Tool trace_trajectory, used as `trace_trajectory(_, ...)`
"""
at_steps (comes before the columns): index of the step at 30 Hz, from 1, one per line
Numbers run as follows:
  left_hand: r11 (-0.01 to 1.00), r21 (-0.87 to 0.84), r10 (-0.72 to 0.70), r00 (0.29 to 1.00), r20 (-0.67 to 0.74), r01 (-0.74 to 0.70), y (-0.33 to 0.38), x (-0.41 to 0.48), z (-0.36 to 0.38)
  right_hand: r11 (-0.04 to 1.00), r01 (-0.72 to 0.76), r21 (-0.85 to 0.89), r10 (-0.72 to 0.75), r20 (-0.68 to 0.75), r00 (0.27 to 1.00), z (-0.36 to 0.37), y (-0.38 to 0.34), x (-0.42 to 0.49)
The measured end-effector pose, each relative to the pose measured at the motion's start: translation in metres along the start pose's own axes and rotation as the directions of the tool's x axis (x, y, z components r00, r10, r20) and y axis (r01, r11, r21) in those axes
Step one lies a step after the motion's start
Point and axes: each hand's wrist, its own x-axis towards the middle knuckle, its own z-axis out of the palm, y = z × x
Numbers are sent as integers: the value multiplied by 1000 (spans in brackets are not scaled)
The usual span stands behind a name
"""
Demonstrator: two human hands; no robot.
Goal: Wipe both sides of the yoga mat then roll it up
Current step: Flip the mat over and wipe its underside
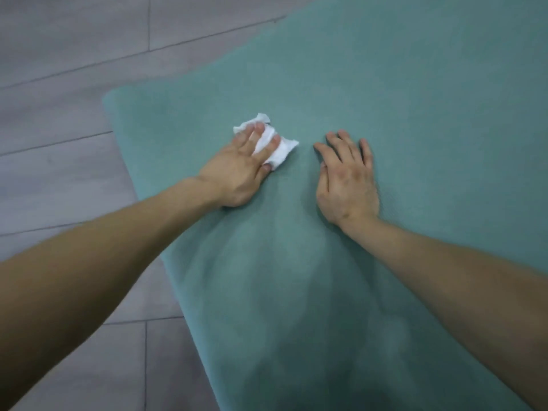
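1. Green yoga mat [385, 99] lies flat on the grey floor [59, 114].
2. Left hand [237, 173] presses a white wipe [280, 151] down near the mat's corner, fingers [267, 149] straight and spread.
3. Right hand [347, 179] rests flat beside it, fingers wide, holding nothing.

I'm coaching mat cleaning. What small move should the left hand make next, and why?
Probably slide the left hand with the wipe toward the left edge of the mat: its fingers press the wipe flat, the right hand rests flat on the mat beside it, and the mat lies unrolled.
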Motion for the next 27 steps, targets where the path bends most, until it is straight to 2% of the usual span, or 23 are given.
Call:
trace_trajectory(4,1000,10,-12,996,85,11,63,-68,22,996,-33,77,31,30,999,-1,-1,4)
trace_trajectory(8,986,-146,-64,990,129,83,117,-113,27,992,-30,121,17,104,994,-3,-1,6)
trace_trajectory(11,989,-137,-57,997,46,63,129,-133,17,950,-54,308,-1,174,985,-15,3,7)
trace_trajectory(13,998,-48,-49,995,-83,45,128,-143,11,925,103,367,-150,101,983,-27,7,-9)
trace_trajectory(15,993,0,-114,967,-229,117,124,-152,4,866,379,326,-422,71,904,-34,4,-40)
trace_trajectory(17,967,-7,-242,915,-324,254,118,-164,3,780,556,288,-620,237,748,-33,-7,-78)
trace_trajectory(18,949,-15,-302,891,-339,316,113,-170,5,775,573,267,-632,329,701,-29,-13,-94)
trace_trajectory(19,933,-15,-345,878,-333,361,108,-176,9,792,561,241,-609,371,701,-23,-17,-106)
trace_trajectory(22,922,45,-364,901,-235,384,91,-188,24,832,532,154,-551,328,767,-12,-29,-118)
trace_trajectory(24,927,101,-339,922,-186,361,86,-191,28,817,563,123,-573,285,768,-9,-42,-119)
trace_trajectory(27,933,170,-293,944,-152,317,84,-187,30,816,564,129,-574,299,762,-6,-58,-117)
